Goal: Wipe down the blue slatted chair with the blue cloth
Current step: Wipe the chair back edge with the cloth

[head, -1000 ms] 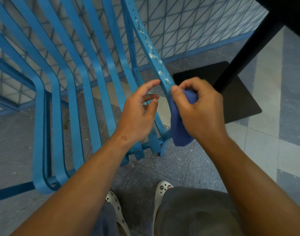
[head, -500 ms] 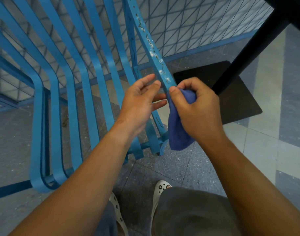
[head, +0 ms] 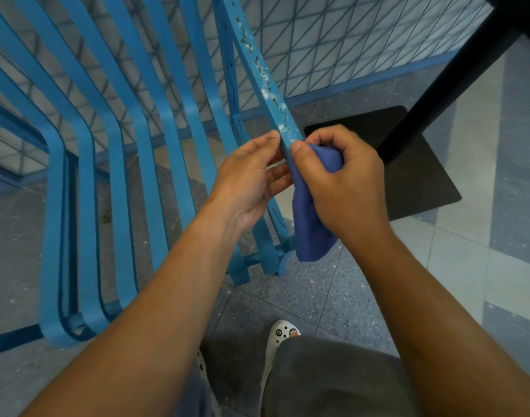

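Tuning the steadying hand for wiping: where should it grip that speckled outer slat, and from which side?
Judging from this pose, take the speckled slat just below the white residue, from its left edge, opposite the blue cloth in the right hand. The slat is thin and flat, so a pinch across its width suits it. The left hand already touches there.

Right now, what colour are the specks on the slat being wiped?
White, along the slat; head view.

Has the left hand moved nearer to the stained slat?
Yes. The left hand moved right, and its fingertips now touch the stained slat.
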Available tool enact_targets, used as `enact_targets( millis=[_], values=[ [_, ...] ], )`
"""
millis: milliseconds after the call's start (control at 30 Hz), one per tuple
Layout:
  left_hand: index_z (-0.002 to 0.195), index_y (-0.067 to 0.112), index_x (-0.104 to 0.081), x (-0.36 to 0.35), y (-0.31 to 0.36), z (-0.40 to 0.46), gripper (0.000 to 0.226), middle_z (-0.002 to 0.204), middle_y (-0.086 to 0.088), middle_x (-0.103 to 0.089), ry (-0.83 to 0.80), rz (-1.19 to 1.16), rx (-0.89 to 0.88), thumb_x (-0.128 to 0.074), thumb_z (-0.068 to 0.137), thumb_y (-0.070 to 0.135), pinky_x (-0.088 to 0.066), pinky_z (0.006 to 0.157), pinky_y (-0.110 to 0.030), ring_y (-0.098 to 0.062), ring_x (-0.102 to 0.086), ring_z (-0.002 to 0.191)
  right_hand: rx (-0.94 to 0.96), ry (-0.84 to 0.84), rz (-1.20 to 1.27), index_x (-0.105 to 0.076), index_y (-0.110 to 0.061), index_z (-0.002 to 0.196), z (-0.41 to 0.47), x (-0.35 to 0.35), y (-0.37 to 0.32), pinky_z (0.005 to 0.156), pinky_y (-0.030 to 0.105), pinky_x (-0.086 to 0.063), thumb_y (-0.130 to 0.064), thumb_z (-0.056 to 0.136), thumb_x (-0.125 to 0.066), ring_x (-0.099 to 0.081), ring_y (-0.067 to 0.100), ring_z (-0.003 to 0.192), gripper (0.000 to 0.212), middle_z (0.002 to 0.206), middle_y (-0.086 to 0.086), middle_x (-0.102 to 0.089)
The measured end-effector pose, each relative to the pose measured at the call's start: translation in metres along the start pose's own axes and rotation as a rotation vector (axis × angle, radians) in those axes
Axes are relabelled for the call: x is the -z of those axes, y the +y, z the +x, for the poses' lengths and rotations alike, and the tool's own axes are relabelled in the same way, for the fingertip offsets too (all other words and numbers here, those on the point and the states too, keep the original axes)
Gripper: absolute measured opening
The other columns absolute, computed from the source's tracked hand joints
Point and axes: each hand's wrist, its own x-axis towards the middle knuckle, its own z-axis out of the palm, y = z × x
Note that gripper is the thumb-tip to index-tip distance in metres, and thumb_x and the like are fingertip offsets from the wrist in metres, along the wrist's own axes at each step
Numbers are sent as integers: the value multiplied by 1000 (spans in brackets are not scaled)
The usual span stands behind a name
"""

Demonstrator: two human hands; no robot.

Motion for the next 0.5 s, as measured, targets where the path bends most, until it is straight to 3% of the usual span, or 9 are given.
enact_targets(
  millis=[233, 433, 500],
  values=[
    [125, 5, -63, 1, 3, -2, 27, 90, -5, -76, 5, 13, 19, -57, 103, 21, -58, 68, -26, -17, -74, 78, -95, 167, 79, -71, -17, 91, 23, 8, 4, 75, 17, -54, -33, 96, -68, -66, -2, 82, 16, 84, -13, -70],
    [123, 2, -62, 1, 6, -3, 25, 95, -7, -76, -37, -18, 28, -53, 105, 16, -61, 76, -31, -20, -74, 87, -34, 5, 37, -69, -21, 88, 7, 3, 0, 65, 13, -50, -35, 92, -71, -66, 2, 77, 15, 81, -11, -69],
    [127, 1, -61, 0, 7, -4, 28, 102, -9, -75, -48, -28, 38, -52, 105, 16, -61, 78, -32, -21, -74, 91, -60, 53, 13, -70, -20, 88, 17, 2, 1, 68, 14, -51, -35, 93, -70, -65, 0, 78, 16, 80, -12, -69]
  ],
)
